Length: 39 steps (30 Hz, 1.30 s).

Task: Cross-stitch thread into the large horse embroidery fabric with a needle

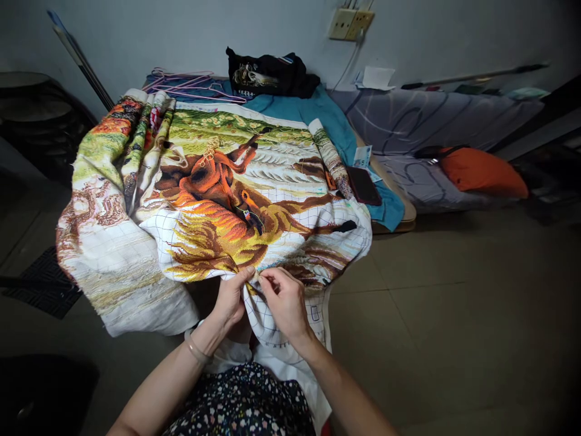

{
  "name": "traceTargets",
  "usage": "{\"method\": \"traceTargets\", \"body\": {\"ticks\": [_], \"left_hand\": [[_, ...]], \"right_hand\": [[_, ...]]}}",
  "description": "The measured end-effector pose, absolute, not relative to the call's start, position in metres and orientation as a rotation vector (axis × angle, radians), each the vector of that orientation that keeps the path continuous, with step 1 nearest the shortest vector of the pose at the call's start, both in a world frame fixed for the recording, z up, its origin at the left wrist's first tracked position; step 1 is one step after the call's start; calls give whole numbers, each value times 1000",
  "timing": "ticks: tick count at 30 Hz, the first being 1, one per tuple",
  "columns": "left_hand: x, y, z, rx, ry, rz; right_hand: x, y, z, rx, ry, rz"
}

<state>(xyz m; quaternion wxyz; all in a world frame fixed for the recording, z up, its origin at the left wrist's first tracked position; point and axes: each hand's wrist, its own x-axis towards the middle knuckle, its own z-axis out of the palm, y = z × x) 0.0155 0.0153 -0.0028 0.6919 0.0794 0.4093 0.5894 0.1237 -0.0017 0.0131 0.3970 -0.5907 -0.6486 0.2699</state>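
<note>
- Two bare hands meet at the near edge of the embroidered cloth (218, 242), in front of the floral garment (240, 402).
- Left hand (232, 295): thumb on top, fingers beneath, clamped on a fold of the cloth edge.
- Right hand (287, 303): thumb and index tips together at the cloth, just beside the left thumb; cannot tell what lies between them.
- Near edge: the cloth hangs below the hands in white gridded folds toward the lap.
- Side edges: the left side is gathered and rolled and hangs low; the right side ends in a narrower roll (333, 160).
- Lateral room: tiled floor (431, 315) extends to the right of the cloth and right forearm, as far as the sofa (436, 121).
- Right of the narrower roll: a dark phone-like slab (364, 186) on the teal cloth (390, 206).
- Far edge: pink hangers (200, 85) and a black bag (295, 75) lie behind the embroidery; pale strands show at the bag's front, contents not discernible.
- Sofa seat: an orange bag (481, 172), interior hidden.
</note>
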Motion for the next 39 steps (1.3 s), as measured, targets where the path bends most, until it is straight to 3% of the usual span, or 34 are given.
{"method": "traceTargets", "body": {"ticks": [16, 21, 24, 28, 32, 39], "left_hand": [[16, 16, -3, 179, 931, 1288], [14, 13, -5, 194, 857, 1286], [13, 12, -6, 206, 854, 1296], [14, 12, -6, 250, 841, 1313], [14, 12, -5, 244, 876, 1254], [14, 13, -5, 232, 866, 1267]], "right_hand": [[121, 8, 0, -1396, -1381, 906], [119, 12, 20, -1486, -1752, 499], [118, 15, 29, -1539, -1921, 412], [119, 22, 32, -1406, -1846, 554], [128, 32, 35, -1269, -1402, 808], [149, 31, 30, -1326, -1315, 823]]}}
